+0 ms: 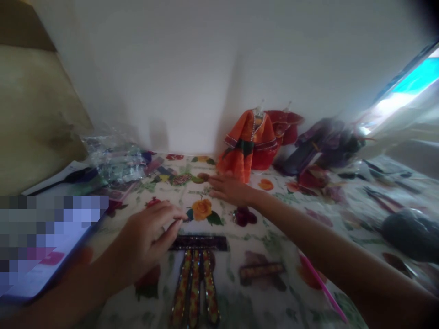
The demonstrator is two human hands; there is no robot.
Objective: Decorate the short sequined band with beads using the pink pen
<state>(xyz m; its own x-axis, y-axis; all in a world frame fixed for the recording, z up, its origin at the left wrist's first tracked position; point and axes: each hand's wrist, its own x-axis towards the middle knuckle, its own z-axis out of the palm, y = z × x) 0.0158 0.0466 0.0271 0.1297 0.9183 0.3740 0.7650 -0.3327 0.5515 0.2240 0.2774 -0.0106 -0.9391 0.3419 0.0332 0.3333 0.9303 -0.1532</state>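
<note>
My left hand [151, 233] hovers over a floral cloth [274, 219], its fingers curled and pinched together just above a dark beaded band [200, 243] with several sequinned strips [195, 288] hanging from it. Whether the pinch holds anything is too small to see. My right hand [228, 188] reaches far forward with its fingers stretched flat on the cloth. It lies just in front of a small orange doll dress [245, 146] standing against the wall.
A red doll dress [284, 125] and a purple heap [322, 146] stand right of the orange one. Clear plastic bags [116, 160] lie at the back left. A pink stick [322, 288], a short trim piece [262, 270] and a dark object [411, 233] lie at the right.
</note>
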